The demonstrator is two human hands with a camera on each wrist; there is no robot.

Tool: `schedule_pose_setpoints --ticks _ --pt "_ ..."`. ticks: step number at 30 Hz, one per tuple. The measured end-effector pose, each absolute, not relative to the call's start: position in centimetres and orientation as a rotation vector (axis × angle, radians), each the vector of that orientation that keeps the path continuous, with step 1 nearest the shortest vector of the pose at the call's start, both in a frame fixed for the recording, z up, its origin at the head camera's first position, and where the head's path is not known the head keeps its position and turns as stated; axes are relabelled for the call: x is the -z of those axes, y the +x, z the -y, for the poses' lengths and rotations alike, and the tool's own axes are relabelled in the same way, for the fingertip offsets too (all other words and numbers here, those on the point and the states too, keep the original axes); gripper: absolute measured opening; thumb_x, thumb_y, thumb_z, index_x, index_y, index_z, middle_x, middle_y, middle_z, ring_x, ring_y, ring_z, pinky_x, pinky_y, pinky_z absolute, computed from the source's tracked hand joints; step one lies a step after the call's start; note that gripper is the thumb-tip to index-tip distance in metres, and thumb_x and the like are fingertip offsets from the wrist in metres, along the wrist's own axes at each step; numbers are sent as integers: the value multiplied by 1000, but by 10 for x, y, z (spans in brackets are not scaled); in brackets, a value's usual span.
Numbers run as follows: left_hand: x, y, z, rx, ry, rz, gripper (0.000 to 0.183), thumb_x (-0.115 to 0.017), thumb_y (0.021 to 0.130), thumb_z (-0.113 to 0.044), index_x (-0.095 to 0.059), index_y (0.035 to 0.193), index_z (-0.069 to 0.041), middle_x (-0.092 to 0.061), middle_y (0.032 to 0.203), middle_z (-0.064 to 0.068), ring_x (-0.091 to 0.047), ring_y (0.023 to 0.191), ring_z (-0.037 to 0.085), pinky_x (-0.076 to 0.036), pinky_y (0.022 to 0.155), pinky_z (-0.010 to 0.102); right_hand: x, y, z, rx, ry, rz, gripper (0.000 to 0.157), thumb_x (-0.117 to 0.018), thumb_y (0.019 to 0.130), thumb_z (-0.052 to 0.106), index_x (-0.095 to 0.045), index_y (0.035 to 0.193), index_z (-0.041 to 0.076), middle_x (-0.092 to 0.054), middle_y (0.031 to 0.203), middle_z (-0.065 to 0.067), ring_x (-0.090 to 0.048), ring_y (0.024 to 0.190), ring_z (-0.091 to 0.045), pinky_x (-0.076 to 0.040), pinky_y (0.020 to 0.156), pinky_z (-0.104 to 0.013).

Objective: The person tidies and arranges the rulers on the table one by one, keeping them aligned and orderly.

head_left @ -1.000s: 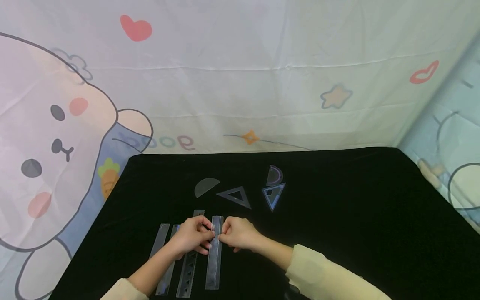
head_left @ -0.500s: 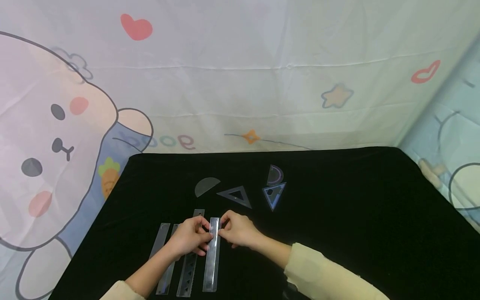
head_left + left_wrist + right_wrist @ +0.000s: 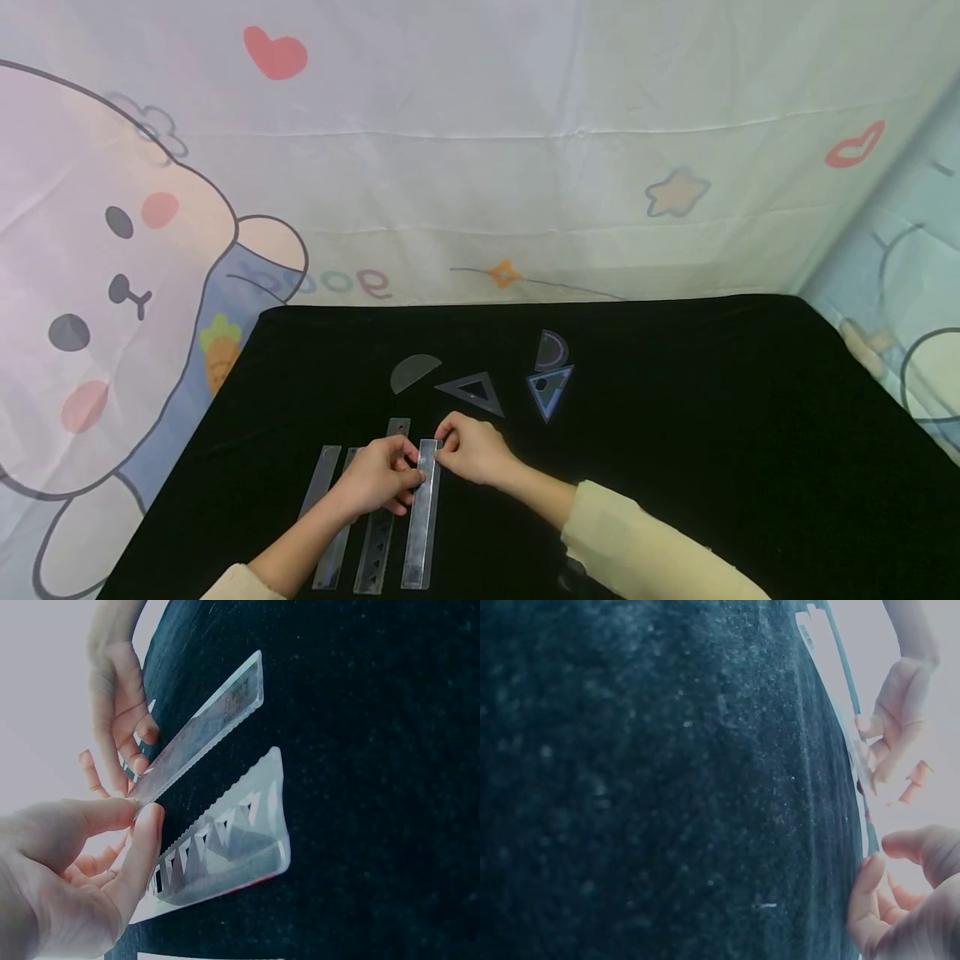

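A clear ruler (image 3: 422, 525) with one wavy edge lies lengthwise in front of the person. My left hand (image 3: 381, 477) pinches its left edge between thumb and fingers, closely seen in the left wrist view, where the ruler (image 3: 202, 727) slants up and away. At the ruler's far end my right hand (image 3: 474, 450) pinches the corner with thumb and forefinger; glare in the right wrist view blurs that contact. Under my left hand lies a second ruler (image 3: 373, 550) with triangular cut-outs, partly hidden by the fingers.
Two more clear rulers, one at the left (image 3: 318, 479) and one beside it (image 3: 330, 562), are partly covered by the left forearm. Farther back on the black cloth (image 3: 675, 417) lie two protractors (image 3: 415, 372) (image 3: 551, 350) and two set squares (image 3: 487, 398) (image 3: 550, 387).
The ruler has shifted slightly left and toward the person. My right hand has slid up along its edge to the far end, while my left hand has barely moved.
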State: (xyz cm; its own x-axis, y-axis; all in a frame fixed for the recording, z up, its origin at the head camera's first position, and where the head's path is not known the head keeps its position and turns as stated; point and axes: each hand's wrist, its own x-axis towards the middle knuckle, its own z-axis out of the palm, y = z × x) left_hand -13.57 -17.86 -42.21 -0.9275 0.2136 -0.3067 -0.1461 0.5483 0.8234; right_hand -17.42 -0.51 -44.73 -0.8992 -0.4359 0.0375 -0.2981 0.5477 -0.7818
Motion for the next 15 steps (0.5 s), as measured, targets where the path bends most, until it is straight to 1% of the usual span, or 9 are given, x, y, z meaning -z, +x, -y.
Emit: schedule_pose_setpoints --ticks 4,10,15 --pt "422 -135 178 -1294 64 -2468 17 -63 82 -4 -54 96 0 -57 67 8 -61 51 15 -55 47 31 447 -175 7 1214 -656 -2672 15 -66 77 11 -58 90 10 -59 68 6 -49 53 -2 -41 49 -18" --pt "423 -135 176 -1194 80 -2571 16 -66 81 -6 -57 94 -1 -56 64 5 -59 49 13 -54 45 27 445 -174 8 1168 -641 -2701 14 -67 76 11 -58 86 12 -57 67 7 -48 53 -3 -40 47 -18" --pt "422 -133 176 -1161 77 -2616 19 -67 78 -5 -59 95 -1 -56 63 5 -58 47 12 -53 43 26 444 -174 9 1134 -643 -2709 14 -69 77 13 -58 86 13 -57 67 8 -47 53 -2 -39 47 -18"
